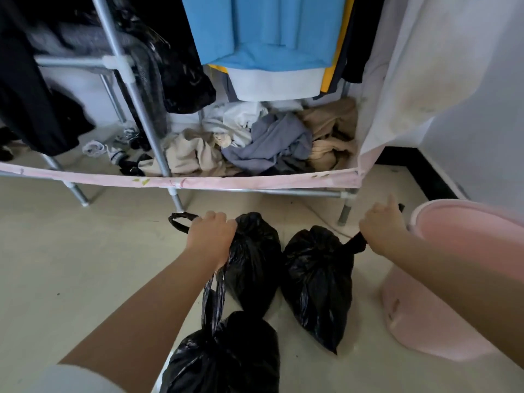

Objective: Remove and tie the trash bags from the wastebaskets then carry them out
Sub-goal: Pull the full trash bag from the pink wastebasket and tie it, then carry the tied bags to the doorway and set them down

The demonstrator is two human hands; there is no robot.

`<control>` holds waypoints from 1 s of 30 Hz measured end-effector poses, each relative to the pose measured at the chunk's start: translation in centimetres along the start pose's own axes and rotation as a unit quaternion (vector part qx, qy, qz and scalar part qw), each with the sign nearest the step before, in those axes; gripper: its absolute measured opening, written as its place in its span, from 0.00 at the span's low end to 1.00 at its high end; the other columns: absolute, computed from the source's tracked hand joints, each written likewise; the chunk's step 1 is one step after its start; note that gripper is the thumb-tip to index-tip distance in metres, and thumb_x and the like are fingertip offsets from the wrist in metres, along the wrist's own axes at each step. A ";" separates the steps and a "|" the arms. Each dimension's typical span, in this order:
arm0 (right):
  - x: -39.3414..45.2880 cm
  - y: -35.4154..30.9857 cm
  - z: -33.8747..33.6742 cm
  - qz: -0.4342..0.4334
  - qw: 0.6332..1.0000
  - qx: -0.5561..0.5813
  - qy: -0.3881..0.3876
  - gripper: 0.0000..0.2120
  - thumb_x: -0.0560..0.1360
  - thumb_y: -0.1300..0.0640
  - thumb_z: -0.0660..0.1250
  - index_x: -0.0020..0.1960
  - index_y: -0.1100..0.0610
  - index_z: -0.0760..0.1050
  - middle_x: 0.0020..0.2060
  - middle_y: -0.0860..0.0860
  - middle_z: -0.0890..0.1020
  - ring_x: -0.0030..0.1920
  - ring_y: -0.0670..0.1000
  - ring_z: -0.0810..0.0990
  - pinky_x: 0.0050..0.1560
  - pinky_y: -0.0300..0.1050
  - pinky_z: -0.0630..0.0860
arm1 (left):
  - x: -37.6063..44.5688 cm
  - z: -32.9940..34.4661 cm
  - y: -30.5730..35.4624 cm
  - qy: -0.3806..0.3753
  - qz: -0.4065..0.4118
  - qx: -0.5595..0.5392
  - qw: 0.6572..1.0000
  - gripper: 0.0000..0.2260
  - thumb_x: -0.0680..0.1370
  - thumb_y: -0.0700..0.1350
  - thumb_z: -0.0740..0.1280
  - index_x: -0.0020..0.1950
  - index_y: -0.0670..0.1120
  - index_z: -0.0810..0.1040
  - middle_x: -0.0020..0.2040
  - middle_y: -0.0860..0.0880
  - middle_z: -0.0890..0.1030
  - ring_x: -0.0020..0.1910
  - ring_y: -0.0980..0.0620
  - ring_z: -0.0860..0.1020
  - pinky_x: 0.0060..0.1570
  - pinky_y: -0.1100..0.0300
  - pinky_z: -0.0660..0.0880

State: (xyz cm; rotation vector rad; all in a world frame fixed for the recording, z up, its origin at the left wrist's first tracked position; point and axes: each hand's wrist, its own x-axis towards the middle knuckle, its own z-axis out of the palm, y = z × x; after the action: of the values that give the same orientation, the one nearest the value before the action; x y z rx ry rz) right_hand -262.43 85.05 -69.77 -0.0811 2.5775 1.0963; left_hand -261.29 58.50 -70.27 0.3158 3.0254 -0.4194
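Left hand grips handles of two tied bags, right hand grips the third bag beside the wastebasket; thin stretched handles may tear on lifting.

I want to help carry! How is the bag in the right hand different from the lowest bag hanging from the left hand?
The right bag is held by the right hand by its top; the lowest bag hangs on long stretched handles from the left hand. The right bag tapers to a point; the lowest bag looks rounder. The right bag is next to the pink wastebasket; the lowest bag is nearer the person. Both are black and closed.
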 end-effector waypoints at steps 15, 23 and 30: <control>5.5 -8.1 -11.1 -0.276 0.867 0.381 0.164 0.10 0.73 0.65 0.58 0.33 0.57 0.67 0.34 0.53 0.70 0.35 0.52 0.70 0.34 0.43 0.69 | 4.7 4.1 -2.6 -0.138 -0.153 -0.023 0.978 0.12 0.78 0.41 0.57 0.57 0.44 0.76 0.51 0.47 0.78 0.57 0.47 0.77 0.53 0.57 0.70; 1.7 -12.2 -12.5 -0.278 0.858 0.382 0.201 0.13 0.73 0.66 0.59 0.57 0.60 0.74 0.52 0.57 0.76 0.58 0.58 0.74 0.48 0.45 0.66 | 1.4 3.3 -3.1 0.020 -0.156 -0.255 0.954 0.09 0.76 0.39 0.59 0.51 0.40 0.77 0.41 0.47 0.76 0.51 0.41 0.76 0.41 0.57 0.68; -5.4 -11.6 -18.9 -0.277 0.897 0.300 0.167 0.07 0.72 0.64 0.58 0.38 0.54 0.65 0.32 0.48 0.63 0.57 0.57 0.74 0.52 0.49 0.60 | -6.8 -2.0 -8.4 -0.024 -0.177 -0.295 0.939 0.11 0.77 0.38 0.58 0.54 0.39 0.76 0.54 0.41 0.78 0.53 0.42 0.76 0.49 0.53 0.74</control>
State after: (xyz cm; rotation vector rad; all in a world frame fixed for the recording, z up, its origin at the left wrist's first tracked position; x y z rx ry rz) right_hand -260.58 63.04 -63.78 -0.8513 2.7828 0.0663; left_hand -256.48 49.79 -65.44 -0.2752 2.9673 0.4641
